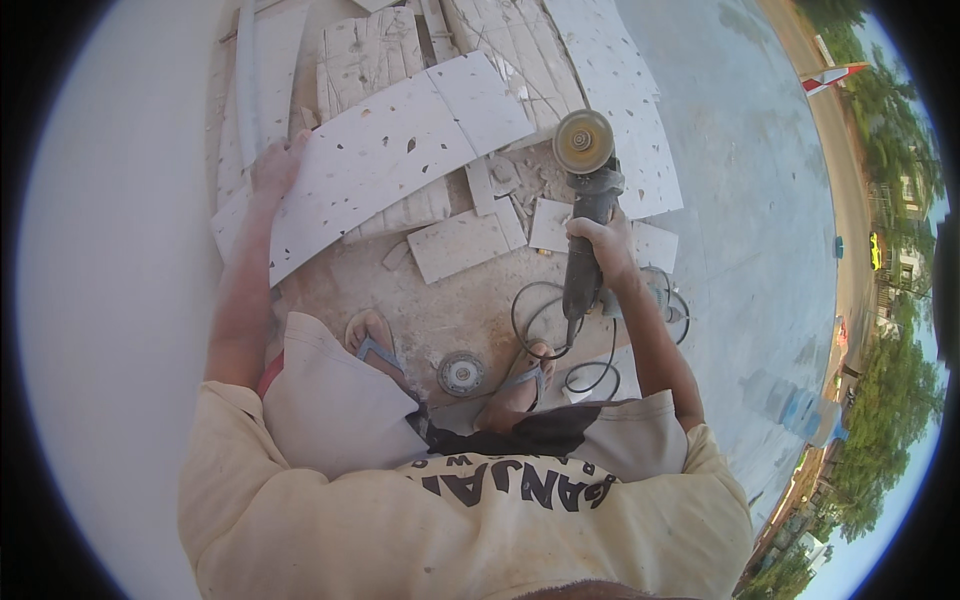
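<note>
My right hand (606, 245) is wrapped round the dark body of an angle grinder (590, 205). The grinder's round yellowish disc (583, 141) faces up at its far end, just right of a long white slab with dark specks (375, 160). My left hand (280, 168) grips the far edge of that slab near its left part; some fingers are hidden. A line crosses the slab toward its right end. From the grinder a black cable (527, 330) loops down near my right foot.
Under and beyond the slab lie pale dusty blocks (370, 62) and more speckled slabs (620, 110). Cut tile pieces (458, 245) and rubble litter the floor before me. A round grey disc (461, 374) sits between my sandalled feet. Large water bottles (795, 405) stand to the right.
</note>
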Demonstrator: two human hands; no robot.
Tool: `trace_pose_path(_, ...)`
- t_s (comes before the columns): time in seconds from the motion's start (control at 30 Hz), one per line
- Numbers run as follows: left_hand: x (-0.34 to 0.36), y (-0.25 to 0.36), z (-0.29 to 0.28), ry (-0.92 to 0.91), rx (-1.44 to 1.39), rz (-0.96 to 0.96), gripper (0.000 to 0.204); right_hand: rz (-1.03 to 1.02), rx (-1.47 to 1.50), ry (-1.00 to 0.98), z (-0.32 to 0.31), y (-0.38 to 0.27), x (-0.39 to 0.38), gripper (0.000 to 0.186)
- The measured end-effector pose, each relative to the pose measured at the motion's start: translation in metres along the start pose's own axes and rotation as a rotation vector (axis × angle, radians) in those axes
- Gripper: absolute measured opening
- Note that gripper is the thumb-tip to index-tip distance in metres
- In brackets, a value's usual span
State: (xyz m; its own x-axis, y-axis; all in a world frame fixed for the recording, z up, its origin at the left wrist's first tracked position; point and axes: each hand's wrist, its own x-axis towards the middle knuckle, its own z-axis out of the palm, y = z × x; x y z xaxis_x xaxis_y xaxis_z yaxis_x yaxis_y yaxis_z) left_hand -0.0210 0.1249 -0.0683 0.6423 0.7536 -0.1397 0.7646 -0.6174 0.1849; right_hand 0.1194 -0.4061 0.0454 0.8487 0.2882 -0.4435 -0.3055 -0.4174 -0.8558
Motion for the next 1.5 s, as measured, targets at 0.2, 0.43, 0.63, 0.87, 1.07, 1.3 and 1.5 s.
trace_pose_path(0.2,0.017,0.034,-0.025,-0.057,-0.098,0.035,0.075,-0.020,-0.157,-0.034,0.007,-0.001,-0.005,0.048)
trace_pose_path(0.43,0.041,0.050,-0.012,0.088,-0.087,0.128,0.082,-0.082,-0.279,-0.041,0.019,0.018,0.006,0.063)
trace_pose_path(0.63,-0.009,0.123,0.013,0.137,-0.015,0.489,0.096,-0.100,-0.351,-0.064,0.027,0.021,-0.001,0.063)
trace_pose_path(0.87,-0.040,0.159,0.026,0.083,-0.025,0.535,0.109,-0.043,-0.400,-0.060,0.037,0.021,-0.010,0.066)
trace_pose_path(1.07,-0.047,0.161,0.014,-0.073,0.027,0.524,0.137,-0.013,-0.451,-0.069,0.043,0.020,-0.009,0.073)
trace_pose_path(1.3,-0.074,0.172,-0.010,-0.303,0.249,0.604,0.155,-0.023,-0.475,-0.050,0.051,0.020,-0.011,0.071)
trace_pose_path(1.5,-0.078,0.170,-0.009,-0.266,0.201,0.624,0.157,-0.012,-0.518,-0.056,0.055,0.022,-0.009,0.072)
